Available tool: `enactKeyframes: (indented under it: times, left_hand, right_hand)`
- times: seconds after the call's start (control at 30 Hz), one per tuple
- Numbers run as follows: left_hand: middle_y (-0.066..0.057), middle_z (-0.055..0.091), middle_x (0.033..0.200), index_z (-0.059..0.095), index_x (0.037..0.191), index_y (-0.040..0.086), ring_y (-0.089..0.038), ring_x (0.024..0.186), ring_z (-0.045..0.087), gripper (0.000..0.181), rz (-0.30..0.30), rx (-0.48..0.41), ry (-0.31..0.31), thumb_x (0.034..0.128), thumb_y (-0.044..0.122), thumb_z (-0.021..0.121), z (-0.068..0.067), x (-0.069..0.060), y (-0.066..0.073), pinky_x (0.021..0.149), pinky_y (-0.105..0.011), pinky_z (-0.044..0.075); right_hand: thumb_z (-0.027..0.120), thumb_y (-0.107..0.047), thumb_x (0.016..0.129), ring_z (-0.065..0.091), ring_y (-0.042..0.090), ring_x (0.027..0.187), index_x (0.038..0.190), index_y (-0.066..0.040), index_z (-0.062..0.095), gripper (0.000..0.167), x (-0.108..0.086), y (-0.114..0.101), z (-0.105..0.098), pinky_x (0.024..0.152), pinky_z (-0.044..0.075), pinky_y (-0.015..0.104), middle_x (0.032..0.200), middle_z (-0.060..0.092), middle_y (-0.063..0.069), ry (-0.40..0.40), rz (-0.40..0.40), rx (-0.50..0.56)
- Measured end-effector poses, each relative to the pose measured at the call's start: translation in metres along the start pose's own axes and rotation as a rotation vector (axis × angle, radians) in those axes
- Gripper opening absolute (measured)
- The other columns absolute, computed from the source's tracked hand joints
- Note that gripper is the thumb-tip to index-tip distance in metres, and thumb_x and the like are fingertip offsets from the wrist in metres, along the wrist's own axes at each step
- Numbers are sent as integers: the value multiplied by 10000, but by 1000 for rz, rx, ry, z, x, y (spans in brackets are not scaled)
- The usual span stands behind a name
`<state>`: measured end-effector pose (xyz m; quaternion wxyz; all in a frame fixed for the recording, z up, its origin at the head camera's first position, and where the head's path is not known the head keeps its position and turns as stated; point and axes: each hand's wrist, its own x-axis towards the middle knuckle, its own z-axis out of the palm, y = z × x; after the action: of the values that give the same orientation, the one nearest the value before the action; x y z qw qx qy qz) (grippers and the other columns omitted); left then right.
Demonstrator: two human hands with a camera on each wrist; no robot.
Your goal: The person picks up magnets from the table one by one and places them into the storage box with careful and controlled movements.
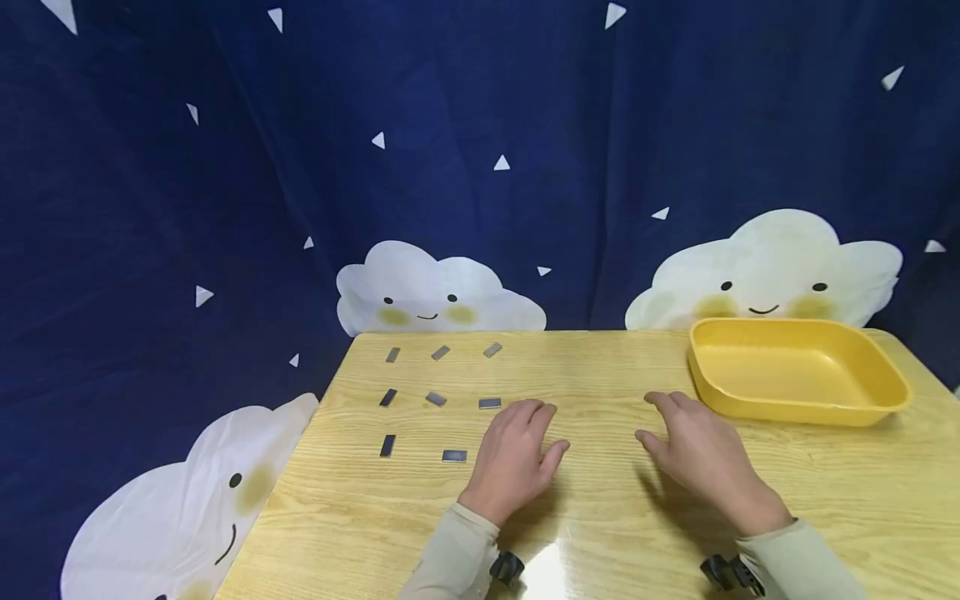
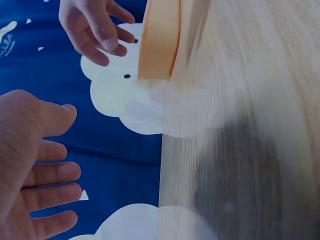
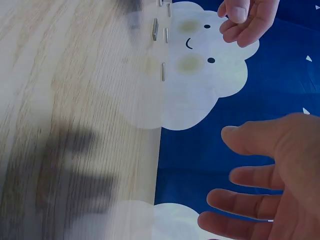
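Head | left hand (image 1: 513, 458), right hand (image 1: 701, 457): loosely spread, empty | tiles (image 1: 490, 403), basin (image 1: 795, 379) near | cloth (image 1: 450, 192) behind

Under the left hand (image 1: 513, 458) and right hand (image 1: 701, 458) we see a smooth wood-grain tabletop (image 1: 592, 367), glossy between the cloth sleeves (image 1: 798, 562). Left of the left hand, small rectangular plates (image 1: 454, 456) look smooth and metallic. Beyond the right hand, we find a smooth, softly shiny plastic basin (image 1: 795, 411). Past both hands, the backdrop (image 1: 450, 192) is matt, creased cloth.

I have a lane between the small tiles (image 1: 436, 399) and yellow basin (image 1: 795, 408) to the table's (image 1: 592, 367) far edge; basin walls obstruct near the far right corner.
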<state>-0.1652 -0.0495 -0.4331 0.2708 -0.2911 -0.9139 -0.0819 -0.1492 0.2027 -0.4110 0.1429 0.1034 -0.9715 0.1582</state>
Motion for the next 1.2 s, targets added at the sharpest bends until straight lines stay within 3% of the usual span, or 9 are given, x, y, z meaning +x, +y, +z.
enactKeyframes:
  times: [0.13, 0.33, 0.5, 0.67, 0.87, 1.2]
  left_hand:
    - [-16, 695, 1149, 654, 1228, 108, -170, 1083, 667, 419, 18, -9, -23, 905, 369, 703, 0, 0, -3, 975, -306, 522]
    - [-22, 698, 1173, 662, 1228, 102, -171, 1101, 667, 417, 25, -41, -24, 913, 373, 699, 1, 0, -6, 982, -303, 523]
    - [-13, 692, 1174, 669, 1220, 113, -167, 1105, 662, 414, 49, -75, -20, 917, 396, 690, 3, 1, -4, 974, -308, 525]
    - [-22, 681, 1221, 656, 1245, 114, -181, 1166, 635, 431, 12, -87, -54, 976, 443, 584, 0, 1, -3, 1006, -339, 508]
    - [-23, 667, 1248, 636, 1270, 116, -202, 1198, 613, 443, -45, -78, -66, 983, 445, 559, -3, -3, -10, 1029, -394, 484]
    - [-8, 675, 1239, 637, 1275, 132, -187, 1188, 622, 401, 5, -48, -65, 955, 374, 633, -5, -3, -11, 1005, -365, 509]
  right_hand:
    - [731, -279, 859, 664, 450, 974, 1342, 13, 516, 604, 0, 6, -3, 654, 543, 540, 1188, 643, 285, -55, 26, 5]
    - [714, -285, 870, 656, 479, 990, 1322, 12, 542, 568, -3, 22, -7, 658, 534, 570, 1208, 636, 296, -91, 28, -13]
    - [706, -310, 879, 671, 461, 959, 1368, 36, 487, 637, -6, 35, -10, 657, 535, 548, 1225, 633, 307, -117, 45, -8]
    - [678, -334, 902, 655, 486, 943, 1404, 45, 446, 670, -7, 49, -18, 669, 528, 558, 1211, 613, 341, -136, 80, -14]
    - [660, -345, 907, 633, 517, 933, 1329, 57, 518, 600, -13, 78, -30, 661, 513, 575, 1155, 618, 351, -150, 122, -78]
    - [722, -276, 844, 604, 540, 911, 1228, 102, 568, 560, -17, 121, -44, 709, 491, 609, 1087, 608, 372, -145, 167, -183]
